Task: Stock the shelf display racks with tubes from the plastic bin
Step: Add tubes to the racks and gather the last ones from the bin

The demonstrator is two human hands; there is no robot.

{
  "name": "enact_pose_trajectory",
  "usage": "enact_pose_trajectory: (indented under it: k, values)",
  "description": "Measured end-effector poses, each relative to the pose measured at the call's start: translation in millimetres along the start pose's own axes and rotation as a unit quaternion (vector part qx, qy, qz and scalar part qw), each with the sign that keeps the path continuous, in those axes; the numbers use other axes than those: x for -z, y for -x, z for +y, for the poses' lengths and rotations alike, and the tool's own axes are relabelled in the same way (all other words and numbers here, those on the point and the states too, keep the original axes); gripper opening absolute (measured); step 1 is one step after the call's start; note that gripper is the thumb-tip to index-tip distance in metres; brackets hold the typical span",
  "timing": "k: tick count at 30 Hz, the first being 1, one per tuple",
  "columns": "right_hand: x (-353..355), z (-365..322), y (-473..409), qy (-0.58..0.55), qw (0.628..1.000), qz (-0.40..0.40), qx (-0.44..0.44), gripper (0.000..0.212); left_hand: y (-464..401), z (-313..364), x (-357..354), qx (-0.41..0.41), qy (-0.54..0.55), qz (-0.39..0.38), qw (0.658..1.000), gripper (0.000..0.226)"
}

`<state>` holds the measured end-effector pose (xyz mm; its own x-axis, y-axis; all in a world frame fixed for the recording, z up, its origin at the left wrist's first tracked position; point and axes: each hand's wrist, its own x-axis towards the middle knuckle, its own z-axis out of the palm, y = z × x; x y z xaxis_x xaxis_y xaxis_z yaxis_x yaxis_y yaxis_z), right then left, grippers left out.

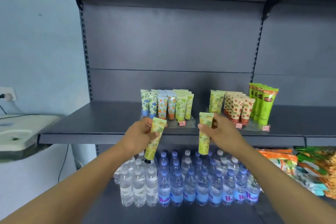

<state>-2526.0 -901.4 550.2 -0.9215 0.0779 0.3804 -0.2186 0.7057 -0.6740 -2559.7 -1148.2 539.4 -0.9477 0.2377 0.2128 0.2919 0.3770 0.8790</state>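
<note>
My left hand grips a yellow-green tube, cap down and slightly tilted, just in front of the shelf edge. My right hand holds a second yellow-green tube upright, cap down. Behind them on the grey shelf stand two clear display racks. The left rack carries rows of blue, orange and green tubes. The right rack carries yellow-green, strawberry-print and tall green tubes. The plastic bin is out of view.
Several water bottles fill the lower shelf beneath my hands. Orange and green snack packets lie at the lower right. A white appliance sits to the left beside the wall. The left part of the grey shelf is bare.
</note>
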Motion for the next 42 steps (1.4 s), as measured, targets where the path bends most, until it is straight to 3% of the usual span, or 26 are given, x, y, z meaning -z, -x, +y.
enact_pose_trajectory:
  k: [3, 8, 11, 17, 20, 24, 27, 30, 37, 42]
  values:
    - [-0.6, -4.0, -5.6, 0.001, 1.000, 0.005, 0.001, 0.046, -8.7, -1.6, 6.3, -0.002, -0.006, -0.011, 1.000, 0.012]
    - [3.9, -3.2, -15.9, 0.003, 1.000, -0.009, -0.004, 0.056, -19.1, 1.2, -1.4, 0.000, 0.011, -0.002, 1.000, 0.010]
    - [13.3, 5.2, -23.4, 0.018, 1.000, -0.006, 0.005, 0.044, -23.5, 9.0, -12.1, 0.000, 0.018, 0.006, 1.000, 0.024]
    - [44.9, 24.3, -30.1, 0.014, 1.000, -0.006, 0.017, 0.017, -31.9, 34.1, -43.0, -0.004, 0.021, 0.012, 1.000, 0.021]
    - [66.4, 37.3, -34.5, 0.011, 1.000, 0.000, 0.011, 0.017, -38.4, 46.9, -62.4, -0.007, 0.026, 0.010, 1.000, 0.020]
    - [99.1, 47.3, -48.8, 0.052, 0.998, 0.024, -0.007, 0.041, -55.8, 66.7, -87.7, -0.023, 0.024, 0.001, 0.999, 0.021]
    - [118.8, 50.2, -69.0, 0.066, 0.997, 0.034, -0.013, 0.017, -76.6, 81.2, -101.6, -0.040, 0.016, -0.010, 0.999, 0.025]
    - [132.8, 47.2, -93.9, 0.077, 0.996, 0.052, -0.009, 0.028, -100.5, 94.4, -108.5, -0.079, -0.009, -0.011, 0.997, 0.032]
    - [130.7, 38.1, -158.8, 0.183, 0.980, 0.081, 0.003, 0.009, -155.3, 113.3, -110.1, -0.126, -0.078, -0.016, 0.989, 0.026]
    - [109.0, 43.1, -189.1, 0.257, 0.962, 0.071, -0.051, 0.016, -180.1, 113.5, -106.5, -0.144, -0.125, -0.029, 0.981, 0.020]
